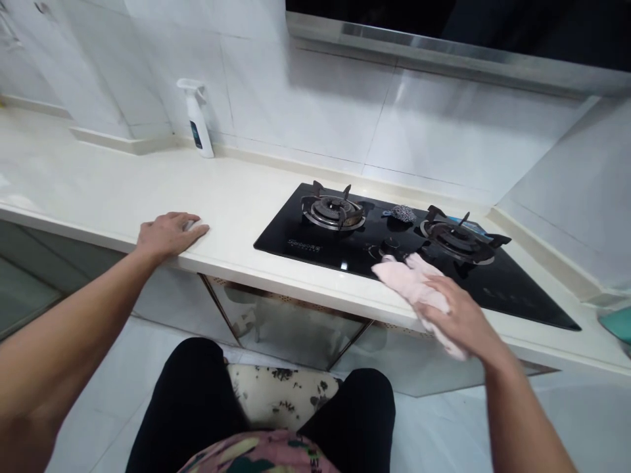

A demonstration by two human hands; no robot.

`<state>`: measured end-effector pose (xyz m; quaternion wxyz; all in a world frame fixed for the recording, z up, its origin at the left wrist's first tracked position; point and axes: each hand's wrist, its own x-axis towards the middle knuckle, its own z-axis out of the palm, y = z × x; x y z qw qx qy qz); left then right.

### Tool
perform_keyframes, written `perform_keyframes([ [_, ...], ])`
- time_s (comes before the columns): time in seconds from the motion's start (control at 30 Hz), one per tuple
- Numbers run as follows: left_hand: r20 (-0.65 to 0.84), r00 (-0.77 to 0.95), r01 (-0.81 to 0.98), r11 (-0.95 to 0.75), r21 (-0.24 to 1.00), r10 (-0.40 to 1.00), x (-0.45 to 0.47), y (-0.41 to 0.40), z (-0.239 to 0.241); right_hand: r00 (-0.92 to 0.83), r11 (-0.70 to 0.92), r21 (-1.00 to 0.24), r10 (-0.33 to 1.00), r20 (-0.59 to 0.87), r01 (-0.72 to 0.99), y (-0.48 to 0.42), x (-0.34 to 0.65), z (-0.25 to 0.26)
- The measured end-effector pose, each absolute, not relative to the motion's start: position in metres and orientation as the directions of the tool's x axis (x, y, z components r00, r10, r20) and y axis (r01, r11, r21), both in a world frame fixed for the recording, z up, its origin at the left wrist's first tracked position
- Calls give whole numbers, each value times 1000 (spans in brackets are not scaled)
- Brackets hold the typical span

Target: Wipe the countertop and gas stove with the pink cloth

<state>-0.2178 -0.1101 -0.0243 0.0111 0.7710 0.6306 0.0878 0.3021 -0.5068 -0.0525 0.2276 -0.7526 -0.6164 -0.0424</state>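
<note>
A pink cloth lies bunched on the front part of a black glass gas cooktop, with its lower end hanging past the cooktop's near edge and over the front of the counter. The person's right hand rests on top of the cloth, fingers loosely extended and palm down, pressing it rather than clenching it. Just beyond the cloth's upper end stands a round control knob, set between two burners with cast-iron pot supports: the left burner and the right burner. A crumpled steel-wool scourer lies on the glass between them, toward the back. The left hand is open and palm down on the front edge of the cream stone countertop, well apart from the cooktop and holding nothing. A white spray bottle stands upright at the back of the countertop against the white tiled wall. A stainless-steel range hood edge runs above. Below the counter is a glass-fronted cabinet door.
</note>
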Motion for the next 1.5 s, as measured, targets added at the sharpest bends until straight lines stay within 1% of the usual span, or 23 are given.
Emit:
perform_keyframes([
  [0.13, 106, 191, 970, -205, 134, 976, -216, -111, -24, 350, -254, -262, 826, 443, 931, -551, 349, -74],
  [0.2, 96, 185, 970, -197, 139, 978, -217, -109, -24, 349, -270, -227, 800, 487, 936, -553, 345, -77],
  [0.27, 85, 172, 971, -183, 151, 981, -217, -106, -25, 300, -243, -178, 812, 500, 954, -540, 324, -73],
  [0.33, 81, 158, 972, -170, 162, 984, -216, -105, -24, 233, -187, -143, 848, 476, 972, -516, 290, -64],
  [0.4, 82, 152, 973, -164, 164, 985, -215, -106, -24, 176, -127, -141, 887, 427, 982, -483, 252, -52],
  [0.5, 85, 156, 973, -168, 157, 984, -213, -110, -23, 142, -82, -183, 928, 346, 980, -430, 203, -34],
  [0.6, 93, 161, 973, -174, 154, 983, -212, -113, -22, 130, -57, -258, 953, 273, 964, -383, 166, -20],
  [0.67, 94, 157, 974, -170, 151, 983, -211, -113, -21, 60, 16, -296, 967, 248, 955, -358, 141, -14],
  [0.77, 92, 144, 979, -156, 135, 985, -212, -112, -21, -116, 195, -315, 961, 252, 929, -333, 96, -13],
  [0.87, 90, 129, 983, -139, 121, 988, -211, -113, -21, -268, 349, -301, 923, 277, 888, -323, 57, -17],
  [0.93, 92, 121, 984, -132, 120, 988, -211, -113, -21, -320, 400, -263, 899, 300, 878, -323, 43, -22],
  [1.03, 102, 112, 986, -124, 113, 988, -212, -112, -22, -355, 436, -191, 867, 350, 879, -330, 40, -29],
  [1.17, 105, 115, 986, -127, 110, 988, -215, -107, -24, -324, 395, -132, 870, 372, 909, -350, 59, -34],
  [1.3, 99, 128, 983, -140, 118, 987, -215, -107, -24, -275, 329, -74, 878, 392, 942, -391, 96, -41],
  [1.5, 84, 147, 983, -155, 96, 986, -214, -110, -23, -78, 99, -24, 888, 453, 995, -482, 205, -63],
])
